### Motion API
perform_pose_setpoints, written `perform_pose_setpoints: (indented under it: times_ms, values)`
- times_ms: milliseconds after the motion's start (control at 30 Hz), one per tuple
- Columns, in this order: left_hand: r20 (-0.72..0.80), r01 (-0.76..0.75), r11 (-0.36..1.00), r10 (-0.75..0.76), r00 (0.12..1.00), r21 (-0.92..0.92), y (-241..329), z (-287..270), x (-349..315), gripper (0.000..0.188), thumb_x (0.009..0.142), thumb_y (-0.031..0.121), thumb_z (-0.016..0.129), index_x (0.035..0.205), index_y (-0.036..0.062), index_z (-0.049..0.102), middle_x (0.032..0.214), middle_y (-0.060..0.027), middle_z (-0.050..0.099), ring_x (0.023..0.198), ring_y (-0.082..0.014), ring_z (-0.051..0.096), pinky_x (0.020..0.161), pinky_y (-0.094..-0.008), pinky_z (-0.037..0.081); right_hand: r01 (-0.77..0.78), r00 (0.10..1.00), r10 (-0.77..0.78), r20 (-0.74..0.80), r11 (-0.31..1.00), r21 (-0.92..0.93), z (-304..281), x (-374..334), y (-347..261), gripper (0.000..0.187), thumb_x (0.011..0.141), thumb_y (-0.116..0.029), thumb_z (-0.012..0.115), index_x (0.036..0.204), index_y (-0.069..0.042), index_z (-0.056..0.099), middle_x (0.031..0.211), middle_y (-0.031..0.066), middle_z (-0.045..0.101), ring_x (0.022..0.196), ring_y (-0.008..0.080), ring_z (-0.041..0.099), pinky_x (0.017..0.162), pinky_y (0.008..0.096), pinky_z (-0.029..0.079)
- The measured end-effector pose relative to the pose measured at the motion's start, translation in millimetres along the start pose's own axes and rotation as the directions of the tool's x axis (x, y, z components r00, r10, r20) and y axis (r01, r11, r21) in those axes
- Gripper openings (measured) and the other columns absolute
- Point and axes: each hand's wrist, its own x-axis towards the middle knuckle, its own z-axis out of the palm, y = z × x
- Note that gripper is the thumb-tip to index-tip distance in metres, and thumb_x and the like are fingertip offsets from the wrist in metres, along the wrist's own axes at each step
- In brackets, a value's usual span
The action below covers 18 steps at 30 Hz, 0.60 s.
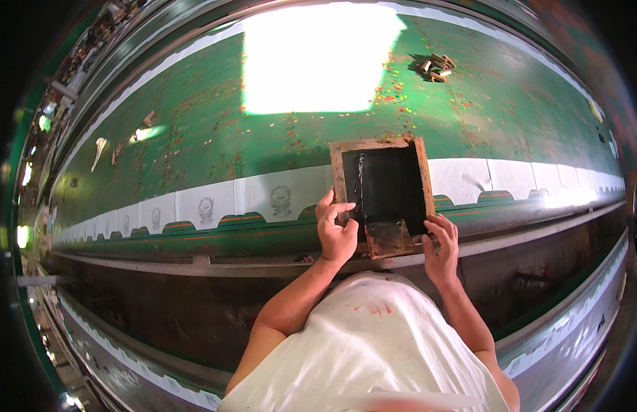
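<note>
Green desk (195, 147) sweeps across the frame, and along its near edge lies a row of white pieces (255, 194) with scalloped lower edges. At centre, a wooden frame (339, 172) with a dark inner panel (390, 182) lies over this row, its lower end reaching past the desk's near edge; a brownish patch shows at that end.

The left hand (338, 230) sits on the frame's left bar, the thumb and one finger reaching over it and the other fingers bent along the outside, so it appears to pinch the bar. The right hand (441, 244) rests curled at the lower right corner, fingertips touching the wood; how firmly it presses, I cannot tell.

Judging by how things lie, the work seems partly done: left of the frame, the nearer pieces each bear a dark emblem (280, 200), with smaller ones toward the left rim. Right of centre, the white stretch (514, 176) shows no clear emblem, only a faint grey smudge, so that side appears left to do. Whatever lies beneath the frame is hidden. Small wooden pieces (437, 69) lie heaped at upper right.
</note>
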Motion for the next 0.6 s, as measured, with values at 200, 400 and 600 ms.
perform_pose_setpoints:
  times_ms: [200,400,600]
  values:
    - [0.013,0.074,0.997,-0.074,0.997,0.012,0.0,4.9,-2.1,0.039,0.08,-0.011,0.074,0.113,0.0085,0.081,0.165,-0.0286,0.063,0.153,-0.0417,0.061,0.129,-0.0479,0.046,0.343,0.889,-0.346,0.299,0.937,0.064,-4.5,19.7,-26.3,0.053,0.085,-0.009,0.093,0.136,-0.009,0.079,0.15,0.016,0.071,0.148,0.0422,0.063,0.12,0.056,0.053]
    - [0.035,0.13,0.991,-0.129,0.991,-0.03,-4.6,7.7,-2.1,0.037,0.081,-0.008,0.075,0.113,0.0092,0.082,0.164,-0.0291,0.063,0.153,-0.0436,0.059,0.131,-0.0507,0.044,0.506,0.763,-0.44,0.474,0.862,-0.014,8.5,46.5,-46.1,0.053,0.084,-0.005,0.083,0.137,-0.007,0.079,0.139,0.0134,0.074,0.132,0.0362,0.071,0.11,0.0522,0.057]
    - [0.071,0.199,0.979,-0.195,0.978,-0.04,-4.6,4.4,1.4,0.035,0.089,-0.006,0.076,0.121,0.0081,0.082,0.163,-0.0282,0.062,0.155,-0.0436,0.058,0.132,-0.0494,0.043,0.458,0.657,-0.367,0.658,0.888,0.038,-3.7,120.4,-39.5,0.043,0.092,0.0,0.072,0.13,-0.013,0.085,0.118,0.0097,0.079,0.116,0.0345,0.074,0.103,0.0486,0.06]
